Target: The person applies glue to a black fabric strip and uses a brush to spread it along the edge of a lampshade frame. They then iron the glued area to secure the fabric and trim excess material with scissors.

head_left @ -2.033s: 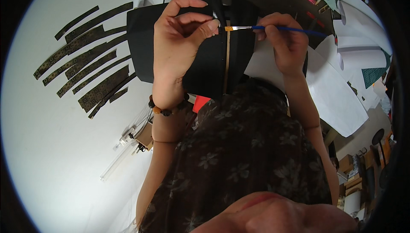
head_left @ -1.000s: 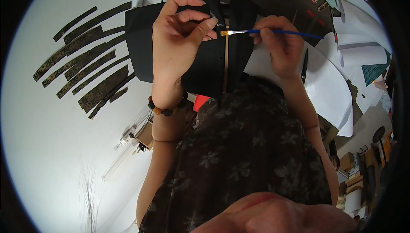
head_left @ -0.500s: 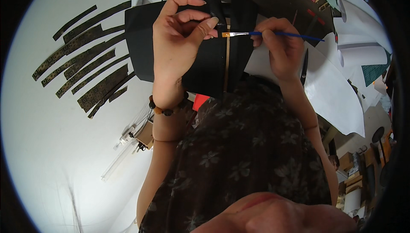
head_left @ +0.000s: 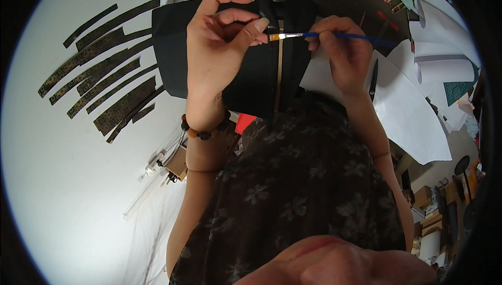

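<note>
Your left hand [head_left: 219, 49] pinches the black card [head_left: 256, 76]; your right hand [head_left: 342, 49] grips a blue paintbrush [head_left: 334, 35] — white tabletop [head_left: 63, 180], patterned strips [head_left: 99, 86] alongside.

craft workshop: paper sheets [head_left: 413, 112], cutting mat [head_left: 460, 89]

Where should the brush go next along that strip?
Probably draw the paintbrush down along the thin tan strip. The right hand holds its tip at the strip's top, beside the left hand pinning the black sheet; the strip below lies unobstructed.
</note>
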Demonstrator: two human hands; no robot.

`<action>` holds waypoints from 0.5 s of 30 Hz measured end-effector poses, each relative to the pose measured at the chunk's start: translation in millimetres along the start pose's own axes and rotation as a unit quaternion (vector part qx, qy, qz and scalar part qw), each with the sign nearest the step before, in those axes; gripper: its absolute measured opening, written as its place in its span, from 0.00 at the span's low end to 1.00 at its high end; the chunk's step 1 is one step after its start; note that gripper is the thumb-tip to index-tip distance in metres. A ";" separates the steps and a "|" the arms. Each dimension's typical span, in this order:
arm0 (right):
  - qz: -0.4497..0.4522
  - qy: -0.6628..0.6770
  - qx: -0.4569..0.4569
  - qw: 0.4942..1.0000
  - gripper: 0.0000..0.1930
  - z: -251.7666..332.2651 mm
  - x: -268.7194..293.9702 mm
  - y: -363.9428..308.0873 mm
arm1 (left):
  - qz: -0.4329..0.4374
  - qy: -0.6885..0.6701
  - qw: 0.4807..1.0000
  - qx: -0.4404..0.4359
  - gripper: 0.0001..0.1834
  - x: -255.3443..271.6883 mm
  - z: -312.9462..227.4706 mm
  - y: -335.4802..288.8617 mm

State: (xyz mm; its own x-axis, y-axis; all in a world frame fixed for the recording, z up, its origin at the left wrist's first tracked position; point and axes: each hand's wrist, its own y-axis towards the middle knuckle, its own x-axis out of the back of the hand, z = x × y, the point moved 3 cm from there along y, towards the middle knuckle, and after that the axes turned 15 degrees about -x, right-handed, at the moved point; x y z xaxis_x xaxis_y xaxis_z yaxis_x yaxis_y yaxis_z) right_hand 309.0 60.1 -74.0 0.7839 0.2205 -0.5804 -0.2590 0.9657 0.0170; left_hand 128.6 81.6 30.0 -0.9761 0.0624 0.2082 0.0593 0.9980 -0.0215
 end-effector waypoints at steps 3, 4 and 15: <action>0.019 0.009 -0.001 1.000 0.05 4.2 -2.5 -1.3 | -0.004 0.006 1.000 0.011 0.18 0.0 -0.6 -0.5; 0.010 0.002 0.002 1.000 0.05 3.2 -1.2 -0.9 | -0.002 0.009 1.000 0.009 0.18 0.0 -0.9 -0.7; 0.006 0.005 0.002 1.000 0.05 3.1 3.0 0.5 | -0.001 0.010 1.000 0.013 0.18 -0.6 -1.0 -0.7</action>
State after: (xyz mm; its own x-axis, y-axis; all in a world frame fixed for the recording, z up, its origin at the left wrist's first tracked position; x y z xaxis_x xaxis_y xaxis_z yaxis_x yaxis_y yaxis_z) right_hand 312.9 61.7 -73.2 0.7743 0.2313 -0.5890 -0.2671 0.9633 0.0272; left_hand 129.3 80.9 30.8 -0.9718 0.0611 0.2276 0.0517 0.9976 -0.0471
